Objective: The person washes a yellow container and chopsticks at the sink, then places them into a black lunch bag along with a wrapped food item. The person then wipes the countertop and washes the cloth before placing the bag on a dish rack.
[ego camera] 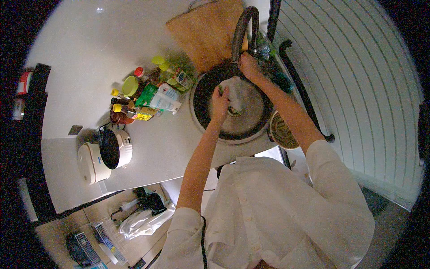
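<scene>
My left hand (220,102) is over the round sink (250,125), its fingers closed on a crumpled whitish item (237,90), which looks like cloth or thin plastic. A small green bit shows near its fingers. Below it, the drain (234,111) is partly covered. My right hand (249,66) is at the base of the dark gooseneck faucet (238,37), just under the spout's end. The fingers are curled there, but what they touch is hidden.
A wooden cutting board (205,32) leans behind the sink. Left of it stand several bottles, including a green-capped bottle (179,80), and a white tube (166,102). A rice cooker (116,148) is farther left. A round basket (284,131) sits right, near a ribbed panel (356,84).
</scene>
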Demonstrator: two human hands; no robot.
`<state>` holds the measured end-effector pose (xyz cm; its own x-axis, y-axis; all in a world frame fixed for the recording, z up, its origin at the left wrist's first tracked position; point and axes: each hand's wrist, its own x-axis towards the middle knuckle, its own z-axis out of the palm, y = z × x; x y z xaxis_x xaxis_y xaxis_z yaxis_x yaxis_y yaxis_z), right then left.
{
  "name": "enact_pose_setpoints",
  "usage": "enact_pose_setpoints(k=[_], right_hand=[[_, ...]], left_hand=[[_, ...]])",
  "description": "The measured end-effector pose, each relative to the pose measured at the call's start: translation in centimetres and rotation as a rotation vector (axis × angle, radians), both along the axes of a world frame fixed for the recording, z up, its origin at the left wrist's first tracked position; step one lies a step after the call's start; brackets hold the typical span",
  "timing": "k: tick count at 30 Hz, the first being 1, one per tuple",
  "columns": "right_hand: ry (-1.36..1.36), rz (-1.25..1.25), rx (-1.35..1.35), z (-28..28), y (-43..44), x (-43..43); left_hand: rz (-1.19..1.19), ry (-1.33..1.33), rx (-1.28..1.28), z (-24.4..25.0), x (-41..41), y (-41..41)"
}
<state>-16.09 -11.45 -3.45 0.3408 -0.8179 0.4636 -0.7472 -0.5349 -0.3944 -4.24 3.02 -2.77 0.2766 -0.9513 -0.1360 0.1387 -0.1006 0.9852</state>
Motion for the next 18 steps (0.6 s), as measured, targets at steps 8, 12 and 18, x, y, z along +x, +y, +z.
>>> enact_pose_setpoints(k=[8, 12, 18], right_hand=[[-0.021, 0.003, 0.086, 1.1, 0.8, 0.2], [0.020, 0.029, 0.023, 0.2, 0.2, -0.4], [-0.298, -0.006, 0.337, 1.1, 1.0, 0.0]], left_hand=[[0.073, 0.012, 0.025, 0.9, -0.3, 0.7], [0.075, -0.008, 0.042, 0.8, -0.4, 0.4], [0.065, 0.026, 0.067, 0.1, 0.2, 0.3]])
